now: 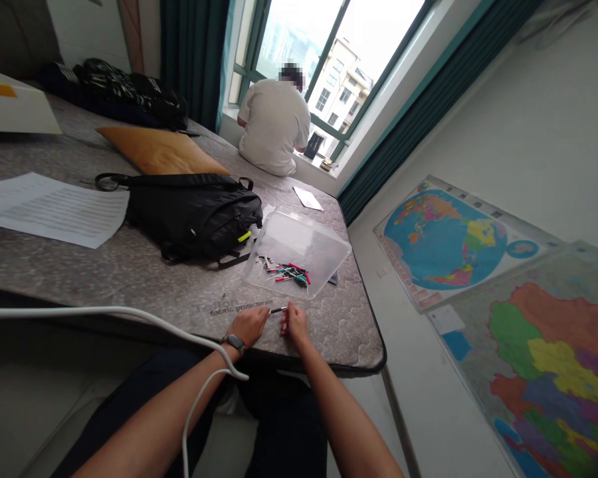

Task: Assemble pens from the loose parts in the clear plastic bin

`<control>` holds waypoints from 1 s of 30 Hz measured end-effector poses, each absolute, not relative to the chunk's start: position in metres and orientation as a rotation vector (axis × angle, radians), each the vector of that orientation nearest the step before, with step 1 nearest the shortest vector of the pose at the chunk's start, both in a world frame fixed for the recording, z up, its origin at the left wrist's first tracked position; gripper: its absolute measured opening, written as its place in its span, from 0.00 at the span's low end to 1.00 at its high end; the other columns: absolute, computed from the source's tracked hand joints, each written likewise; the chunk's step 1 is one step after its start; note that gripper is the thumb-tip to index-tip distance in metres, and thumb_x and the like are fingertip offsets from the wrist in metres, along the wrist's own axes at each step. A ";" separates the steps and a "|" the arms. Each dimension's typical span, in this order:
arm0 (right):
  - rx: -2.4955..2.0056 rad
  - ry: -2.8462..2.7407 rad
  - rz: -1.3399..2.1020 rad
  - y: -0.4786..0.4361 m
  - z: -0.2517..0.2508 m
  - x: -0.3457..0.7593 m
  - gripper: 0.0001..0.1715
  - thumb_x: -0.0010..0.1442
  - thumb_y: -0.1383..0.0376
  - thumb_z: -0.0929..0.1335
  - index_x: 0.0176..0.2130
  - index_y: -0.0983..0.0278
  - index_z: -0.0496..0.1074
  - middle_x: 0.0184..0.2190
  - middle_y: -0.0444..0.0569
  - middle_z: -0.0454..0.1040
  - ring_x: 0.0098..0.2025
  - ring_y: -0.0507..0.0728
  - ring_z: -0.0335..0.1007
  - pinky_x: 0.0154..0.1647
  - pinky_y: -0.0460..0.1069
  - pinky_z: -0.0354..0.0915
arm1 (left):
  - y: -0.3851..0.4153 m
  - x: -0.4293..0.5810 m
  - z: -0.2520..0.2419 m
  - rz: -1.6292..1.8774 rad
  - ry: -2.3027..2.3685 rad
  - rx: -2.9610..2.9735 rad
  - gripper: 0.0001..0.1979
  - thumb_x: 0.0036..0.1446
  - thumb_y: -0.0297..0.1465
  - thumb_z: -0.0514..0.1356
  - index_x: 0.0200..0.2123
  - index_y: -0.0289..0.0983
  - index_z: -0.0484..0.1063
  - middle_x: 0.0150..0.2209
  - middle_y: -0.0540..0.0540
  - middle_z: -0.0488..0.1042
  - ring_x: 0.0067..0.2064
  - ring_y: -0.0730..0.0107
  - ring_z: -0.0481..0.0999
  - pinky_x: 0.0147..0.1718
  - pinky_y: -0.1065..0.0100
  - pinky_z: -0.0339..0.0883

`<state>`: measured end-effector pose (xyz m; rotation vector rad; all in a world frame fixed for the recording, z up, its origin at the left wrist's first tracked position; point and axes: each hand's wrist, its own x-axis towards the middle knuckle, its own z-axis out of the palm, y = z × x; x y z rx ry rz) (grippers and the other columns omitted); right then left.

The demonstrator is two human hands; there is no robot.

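Just above the mattress's front edge, my left hand (249,326), with a watch on its wrist, pinches one end of a slim black-and-white pen (278,310). The fingers of my right hand (295,323) are closed on the pen's other end. Fingers cover both ends, so whether it is whole or a part cannot be made out. Beyond my hands lies a see-through plastic bin (329,255). Loose pen parts (292,273) in red, teal, black and white lie in a heap at its near side.
A black backpack (194,216) lies left of the bin on the mattress (179,289), near a brown envelope (164,151) and printed sheet (54,209). White cables (129,311) cross before my left forearm. A person (274,123) sits by the window. Maps (448,232) hang right.
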<state>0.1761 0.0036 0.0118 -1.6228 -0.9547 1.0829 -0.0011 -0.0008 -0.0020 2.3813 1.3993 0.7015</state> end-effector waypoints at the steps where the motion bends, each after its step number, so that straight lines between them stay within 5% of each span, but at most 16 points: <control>1: -1.688 -1.044 0.926 0.007 0.015 0.186 0.24 0.57 0.45 0.66 0.30 0.63 0.70 0.18 0.40 0.67 0.17 0.50 0.59 0.20 0.45 0.57 | -0.001 -0.001 -0.002 0.705 1.402 2.376 0.17 0.69 0.35 0.42 0.44 0.38 0.70 0.37 0.42 0.76 0.38 0.64 0.75 0.38 0.65 0.64; 4: -1.843 -1.311 0.472 0.017 0.022 0.213 0.10 0.54 0.58 0.71 0.32 0.62 0.72 0.26 0.45 0.72 0.29 0.54 0.67 0.32 0.46 0.61 | 0.000 0.000 -0.002 0.694 1.414 2.359 0.18 0.69 0.36 0.42 0.46 0.39 0.70 0.38 0.41 0.76 0.38 0.64 0.75 0.39 0.65 0.64; 8: -2.074 -1.600 0.313 0.031 0.022 0.226 0.03 0.55 0.65 0.70 0.31 0.62 0.72 0.31 0.49 0.74 0.35 0.56 0.68 0.37 0.47 0.58 | 0.000 0.000 0.000 0.668 1.423 2.333 0.17 0.68 0.36 0.43 0.45 0.39 0.70 0.38 0.41 0.76 0.38 0.64 0.74 0.39 0.64 0.65; 15: -2.059 -1.806 0.568 0.071 0.037 0.223 0.06 0.55 0.67 0.71 0.26 0.64 0.72 0.24 0.46 0.73 0.25 0.52 0.64 0.31 0.46 0.56 | 0.002 0.001 -0.001 0.655 1.421 2.343 0.18 0.68 0.37 0.42 0.44 0.39 0.70 0.37 0.40 0.75 0.38 0.63 0.74 0.39 0.64 0.64; 21: -1.927 -1.556 0.428 0.101 0.072 0.215 0.15 0.63 0.61 0.64 0.44 0.65 0.75 0.27 0.47 0.75 0.27 0.53 0.68 0.33 0.46 0.59 | 0.003 0.002 -0.004 0.648 1.406 2.357 0.19 0.68 0.38 0.41 0.47 0.39 0.69 0.39 0.40 0.75 0.40 0.62 0.74 0.39 0.64 0.64; 27: -1.514 -1.713 0.660 0.085 0.061 0.117 0.03 0.56 0.64 0.72 0.33 0.60 0.77 0.25 0.42 0.73 0.30 0.53 0.66 0.38 0.47 0.58 | 0.005 0.002 -0.012 0.575 1.398 2.339 0.17 0.67 0.34 0.43 0.47 0.38 0.70 0.38 0.39 0.76 0.41 0.59 0.75 0.41 0.60 0.65; 30: -1.326 -1.586 0.952 0.079 0.042 0.049 0.14 0.40 0.70 0.79 0.28 0.60 0.75 0.22 0.39 0.69 0.31 0.54 0.65 0.41 0.49 0.59 | 0.009 0.002 -0.017 0.515 1.347 2.349 0.16 0.66 0.31 0.46 0.48 0.35 0.71 0.41 0.36 0.76 0.44 0.55 0.74 0.45 0.57 0.65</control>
